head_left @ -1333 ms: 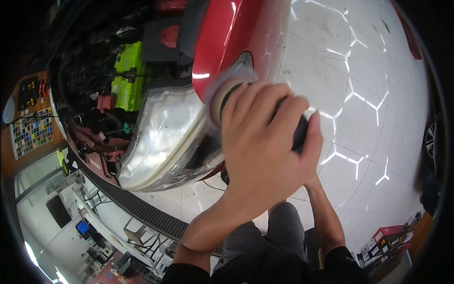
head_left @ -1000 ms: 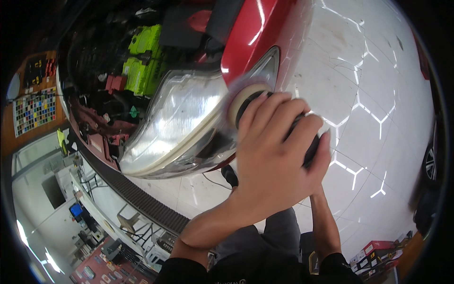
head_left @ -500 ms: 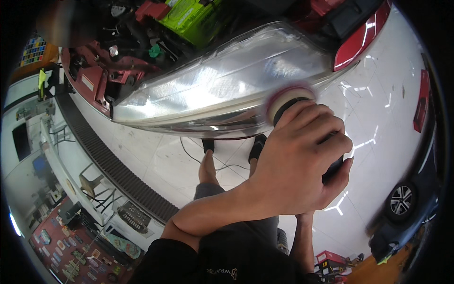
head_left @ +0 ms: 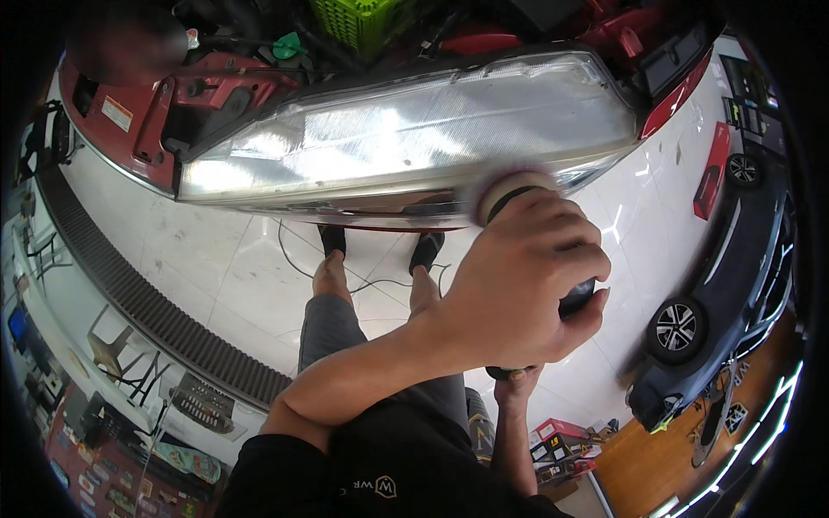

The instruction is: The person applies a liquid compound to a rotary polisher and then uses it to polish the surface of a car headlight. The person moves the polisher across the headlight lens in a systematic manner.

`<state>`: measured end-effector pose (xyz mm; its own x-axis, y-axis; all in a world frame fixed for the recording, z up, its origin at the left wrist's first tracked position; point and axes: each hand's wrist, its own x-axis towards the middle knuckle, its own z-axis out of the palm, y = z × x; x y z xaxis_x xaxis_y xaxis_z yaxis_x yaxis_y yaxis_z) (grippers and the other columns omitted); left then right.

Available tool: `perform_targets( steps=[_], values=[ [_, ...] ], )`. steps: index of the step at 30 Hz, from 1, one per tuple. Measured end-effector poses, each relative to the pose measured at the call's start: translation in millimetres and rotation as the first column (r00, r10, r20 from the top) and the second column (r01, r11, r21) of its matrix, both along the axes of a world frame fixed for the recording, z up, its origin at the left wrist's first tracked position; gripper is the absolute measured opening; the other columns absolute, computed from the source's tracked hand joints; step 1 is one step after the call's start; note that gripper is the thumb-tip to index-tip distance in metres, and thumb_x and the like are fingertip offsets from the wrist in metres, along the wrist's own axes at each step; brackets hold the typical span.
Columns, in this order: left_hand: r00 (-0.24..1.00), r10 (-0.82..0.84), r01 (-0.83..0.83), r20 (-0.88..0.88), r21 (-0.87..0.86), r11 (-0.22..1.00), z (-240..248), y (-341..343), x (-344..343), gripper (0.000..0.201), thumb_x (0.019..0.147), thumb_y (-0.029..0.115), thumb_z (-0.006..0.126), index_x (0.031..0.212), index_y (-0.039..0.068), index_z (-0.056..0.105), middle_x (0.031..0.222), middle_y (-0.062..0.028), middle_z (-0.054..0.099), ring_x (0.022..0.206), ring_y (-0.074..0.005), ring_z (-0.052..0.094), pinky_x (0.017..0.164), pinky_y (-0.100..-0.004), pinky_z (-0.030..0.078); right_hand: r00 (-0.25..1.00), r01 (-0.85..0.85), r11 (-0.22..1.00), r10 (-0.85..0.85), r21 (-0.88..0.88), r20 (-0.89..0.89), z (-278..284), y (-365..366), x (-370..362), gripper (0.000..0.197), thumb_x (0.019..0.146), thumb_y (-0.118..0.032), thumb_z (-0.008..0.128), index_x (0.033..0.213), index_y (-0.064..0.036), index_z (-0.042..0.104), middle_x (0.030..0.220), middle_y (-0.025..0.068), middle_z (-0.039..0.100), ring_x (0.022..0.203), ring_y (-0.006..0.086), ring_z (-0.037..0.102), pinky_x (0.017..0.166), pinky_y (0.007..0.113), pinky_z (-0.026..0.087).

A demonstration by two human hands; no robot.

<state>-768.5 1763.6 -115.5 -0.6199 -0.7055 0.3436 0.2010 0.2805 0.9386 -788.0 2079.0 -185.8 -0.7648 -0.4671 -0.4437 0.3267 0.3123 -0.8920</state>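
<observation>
A car headlight (head_left: 414, 121) with a hazy clear lens spans the upper middle, set in the front of a red car. A spinning, blurred round pad (head_left: 496, 192) meets the lower right edge of its lens. The pad belongs to a black polisher (head_left: 577, 300). My left hand (head_left: 522, 281) is wrapped over the polisher's head from above, with my left forearm crossing my body. Lower down, my right hand (head_left: 516, 385) is closed round the rear end of the polisher, partly hidden behind the left hand.
Above the headlight lies the engine bay with a bright green crate (head_left: 354, 22). A cord (head_left: 371, 283) runs over the white tiled floor by my feet. A dark drain grate (head_left: 155, 298) stretches along the left. On the right stands a dark blue car (head_left: 734, 250), with boxes (head_left: 557, 440) below.
The polisher and both hands have shifted slightly along the lens's lower edge. The view has turned, so more of the blue car shows at right, and the right hand's grip is now visible.
</observation>
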Motion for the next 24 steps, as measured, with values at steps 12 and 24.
perform_targets(
  steps=[12, 24],
  values=[
    [0.998, -0.068, 0.068, 0.008, -0.026, 0.997, -7.0, -20.2, 46.2, 0.016, 0.073, 0.011, 0.082, 0.087, 0.011, 0.074, 0.099, -0.0037, 0.073, 0.102, -0.0284, 0.069, 0.1, -0.0443, 0.051, 0.999, -0.015, 0.999, 0.014, 0.031, 0.041, -4.5, -28.6, 48.1, 0.099, 0.069, -0.074, 0.091, 0.122, 0.0052, 0.065, 0.114, 0.0063, 0.071, 0.107, 0.0167, 0.068, 0.097, 0.034, 0.052],
    [0.986, -0.145, 0.149, 0.078, -0.053, 0.987, -9.2, -45.8, 91.3, 0.017, 0.072, 0.009, 0.082, 0.087, 0.01, 0.074, 0.101, -0.0045, 0.074, 0.103, -0.029, 0.071, 0.1, -0.0444, 0.052, 0.98, -0.077, 0.997, 0.075, 0.008, 0.184, -9.2, -53.4, 99.6, 0.1, 0.07, -0.058, 0.097, 0.138, 0.0059, 0.06, 0.125, 0.0078, 0.07, 0.116, 0.0184, 0.066, 0.104, 0.036, 0.05]
  ],
)
